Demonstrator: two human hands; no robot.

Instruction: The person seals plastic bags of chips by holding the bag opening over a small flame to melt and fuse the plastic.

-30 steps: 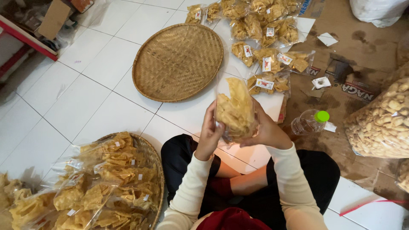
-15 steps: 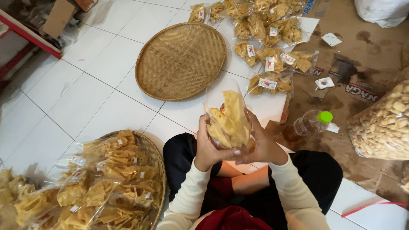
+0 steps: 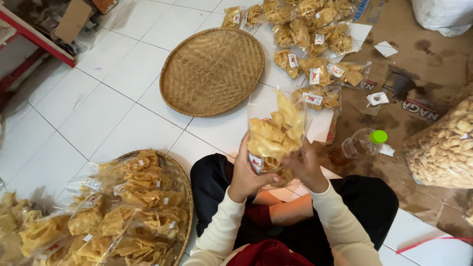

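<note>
A clear plastic bag of yellow fried crackers (image 3: pixel 274 132) stands upright in front of me, over my lap. My left hand (image 3: pixel 245 172) grips its lower left side. On the lower right, my right hand (image 3: pixel 306 168) holds the same bag, fingers wrapped behind it. The bag's open top points away from me. A small red and white label shows near the bag's bottom.
An empty round woven tray (image 3: pixel 212 70) lies on the white tiled floor ahead. Packed cracker bags (image 3: pixel 315 37) are heaped beyond it. Another woven tray (image 3: pixel 183 197) at lower left holds several filled bags. A green-capped bottle (image 3: pixel 360 144) and a big sack of crackers (image 3: pixel 443 148) sit right.
The bag has tilted and dropped slightly toward my lap, and both hands have shifted lower around its bottom.
</note>
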